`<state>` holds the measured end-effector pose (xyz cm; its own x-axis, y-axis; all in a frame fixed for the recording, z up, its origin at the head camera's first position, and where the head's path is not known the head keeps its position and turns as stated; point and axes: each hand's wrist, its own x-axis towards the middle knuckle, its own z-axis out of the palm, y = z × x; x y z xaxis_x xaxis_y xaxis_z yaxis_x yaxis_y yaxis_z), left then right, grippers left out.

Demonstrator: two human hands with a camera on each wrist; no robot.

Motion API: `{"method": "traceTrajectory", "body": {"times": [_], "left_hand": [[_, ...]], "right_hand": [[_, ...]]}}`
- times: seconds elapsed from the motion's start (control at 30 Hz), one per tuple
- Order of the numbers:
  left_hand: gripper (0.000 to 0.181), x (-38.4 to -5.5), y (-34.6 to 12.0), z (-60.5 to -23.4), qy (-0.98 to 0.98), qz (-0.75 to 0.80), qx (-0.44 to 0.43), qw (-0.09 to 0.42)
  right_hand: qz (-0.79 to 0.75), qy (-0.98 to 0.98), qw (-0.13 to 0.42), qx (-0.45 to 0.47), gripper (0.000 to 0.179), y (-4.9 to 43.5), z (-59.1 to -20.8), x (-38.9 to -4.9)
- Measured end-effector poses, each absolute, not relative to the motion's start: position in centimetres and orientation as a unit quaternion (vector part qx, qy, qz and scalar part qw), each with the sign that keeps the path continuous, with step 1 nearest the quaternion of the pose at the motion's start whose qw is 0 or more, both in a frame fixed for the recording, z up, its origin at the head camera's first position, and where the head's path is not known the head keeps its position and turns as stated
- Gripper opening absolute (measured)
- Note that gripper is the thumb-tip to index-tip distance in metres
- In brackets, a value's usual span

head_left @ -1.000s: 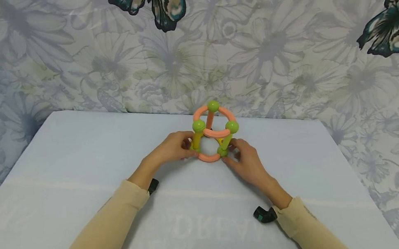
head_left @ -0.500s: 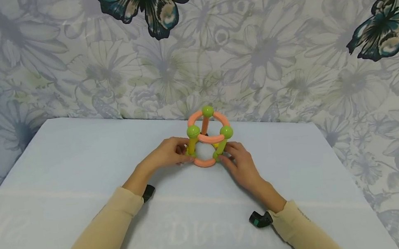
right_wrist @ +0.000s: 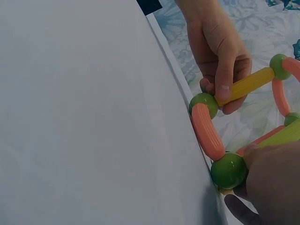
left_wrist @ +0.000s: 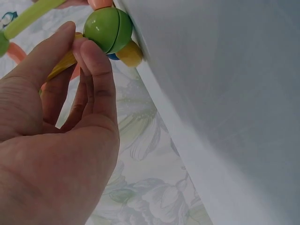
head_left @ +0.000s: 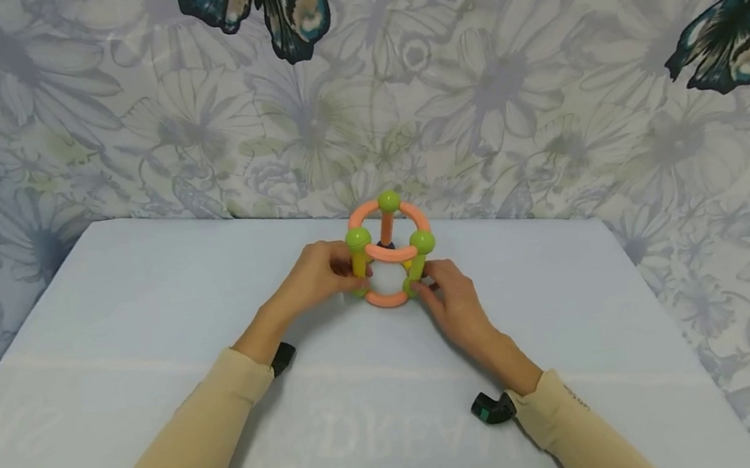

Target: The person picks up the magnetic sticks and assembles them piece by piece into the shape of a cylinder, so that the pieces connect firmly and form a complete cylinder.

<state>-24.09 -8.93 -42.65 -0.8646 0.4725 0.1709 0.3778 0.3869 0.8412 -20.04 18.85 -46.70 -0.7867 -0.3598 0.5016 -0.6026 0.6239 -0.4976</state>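
Note:
A toy building frame of green balls and coloured rods stands on the white table (head_left: 178, 289), near its back edge. Curved orange rods (head_left: 391, 253) join three green balls in a ring on top, and another curved orange rod (head_left: 386, 300) runs along the bottom. My left hand (head_left: 313, 277) pinches the yellow rod (right_wrist: 253, 84) at the left, just above the lower left green ball (left_wrist: 105, 30). My right hand (head_left: 457, 302) holds the lime green rod (head_left: 417, 266) at the right, its fingertips right at the lower right ball (right_wrist: 228, 169).
Behind the table rises a wall (head_left: 471, 97) papered with flowers and butterflies. A small dark blue piece (head_left: 386, 246) shows through the frame at the back. Black wrist devices sit at the left cuff (head_left: 282, 358) and right cuff (head_left: 493, 408).
My left hand has slid a little up the yellow rod, its fingertips now showing inside the frame. The right hand stays at the lower right corner. The head view has shifted slightly.

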Motion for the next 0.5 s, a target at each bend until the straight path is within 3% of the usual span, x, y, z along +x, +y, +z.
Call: {"method": "traceTrajectory", "body": {"times": [0.5], "left_hand": [[0.025,-24.06,-9.09,-42.14,0.857,0.449,0.249,0.043]], "right_hand": [[0.365,-0.877,0.174,0.261,0.033,19.37,-46.79,-19.96]]}}
